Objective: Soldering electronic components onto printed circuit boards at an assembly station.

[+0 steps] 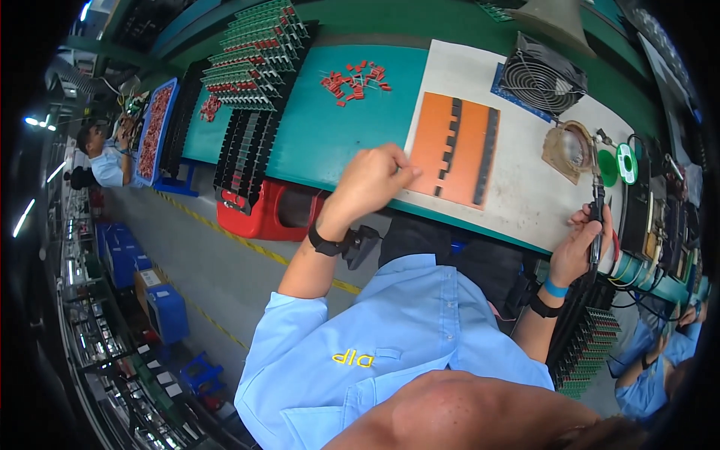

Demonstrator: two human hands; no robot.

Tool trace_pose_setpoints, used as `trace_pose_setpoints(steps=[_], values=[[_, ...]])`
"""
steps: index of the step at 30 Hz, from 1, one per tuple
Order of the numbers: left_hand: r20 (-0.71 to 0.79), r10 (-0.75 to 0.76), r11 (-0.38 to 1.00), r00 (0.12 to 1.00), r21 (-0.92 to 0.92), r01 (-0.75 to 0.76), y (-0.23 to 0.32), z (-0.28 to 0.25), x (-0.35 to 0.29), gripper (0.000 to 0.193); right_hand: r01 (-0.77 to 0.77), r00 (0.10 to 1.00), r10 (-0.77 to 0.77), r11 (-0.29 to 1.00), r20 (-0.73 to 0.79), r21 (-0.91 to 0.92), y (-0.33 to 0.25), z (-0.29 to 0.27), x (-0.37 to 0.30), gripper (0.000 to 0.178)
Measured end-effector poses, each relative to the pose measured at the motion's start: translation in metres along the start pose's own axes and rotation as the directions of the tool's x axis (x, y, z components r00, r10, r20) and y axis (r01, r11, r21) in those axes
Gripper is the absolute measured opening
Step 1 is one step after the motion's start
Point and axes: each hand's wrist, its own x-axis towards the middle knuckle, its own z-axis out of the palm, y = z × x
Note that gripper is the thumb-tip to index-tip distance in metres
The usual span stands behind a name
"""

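Note:
My left hand (371, 184) is closed in a pinch over the near edge of the bench, just left of an orange board (433, 142). Whatever its fingertips hold, if anything, is too small to make out. Black strips (486, 157) run along the board, one of them with a toothed edge. At the right end of the bench my right hand (581, 244) grips a slim dark tool that looks like a soldering iron (597, 210), its thin end pointing away from me. Close to it are a brown holder with a round opening (568, 150) and a green-and-white solder spool (626, 163).
Small red components (356, 81) lie loose on the green mat (300, 146). Racks of green circuit boards (259, 56) stand at the left, beyond a red stool (259, 214). A fan (544, 75) sits at the back right. Co-workers (109, 161) are at both sides.

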Motion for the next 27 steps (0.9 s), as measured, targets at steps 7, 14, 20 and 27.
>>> trace_pose_setpoints(steps=[7,14,20,27], values=[[-0.207,0.045,0.975,0.977,-0.204,-0.088,-0.004,-0.022,-0.015,0.025,-0.039,0.999,0.042,0.994,-0.025,0.100,-0.003,0.004,0.005,0.040],[-0.755,0.041,0.963,0.654,-0.143,-0.227,-0.066,-0.126,-0.010,0.023,-0.199,0.976,0.215,0.785,0.043,0.587,-0.007,-0.004,0.023,0.031],[-0.682,0.106,0.978,0.723,0.203,0.049,-0.130,-0.216,0.017,0.031,-0.268,0.954,0.270,0.581,0.129,0.768,-0.030,0.022,0.023,0.039],[-0.575,0.188,0.913,0.796,0.401,0.074,-0.166,-0.255,0.035,0.033,-0.241,0.962,0.229,0.461,0.148,0.854,-0.029,0.040,0.024,0.052]])
